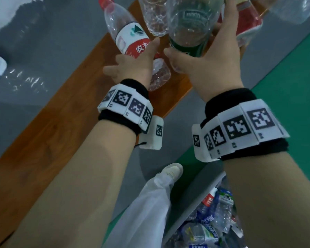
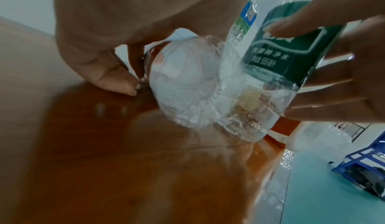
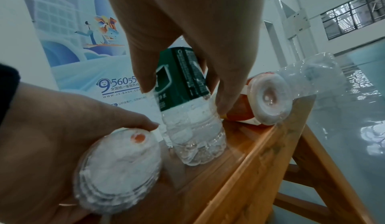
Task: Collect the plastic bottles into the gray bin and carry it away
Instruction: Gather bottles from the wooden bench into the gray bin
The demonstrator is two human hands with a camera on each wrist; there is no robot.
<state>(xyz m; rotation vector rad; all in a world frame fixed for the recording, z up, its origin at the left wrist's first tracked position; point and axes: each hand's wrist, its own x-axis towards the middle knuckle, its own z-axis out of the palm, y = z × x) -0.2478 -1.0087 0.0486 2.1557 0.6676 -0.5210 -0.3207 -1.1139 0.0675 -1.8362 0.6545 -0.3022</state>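
Five bottles are lying on the wooden bench (image 1: 64, 122). The left hand (image 1: 132, 67) is gripping the red-labelled bottle (image 1: 127, 36); the right hand (image 1: 213, 63) is gripping the green-labelled bottle (image 1: 190, 33). The gray bin (image 1: 195, 204) is sitting below by the person's leg (image 1: 150, 208), many bottles already inside.

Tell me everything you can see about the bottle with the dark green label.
The green-label bottle is clear, thin plastic with a ribbed lower body and a lobed base. A dark green label with white print wraps its middle. It looks empty. It stands roughly upright at the end of the wooden bench; whether its base rests on the wood is unclear. The right hand grips it around the label, fingers on one side, thumb on the other. Its cap is not visible.
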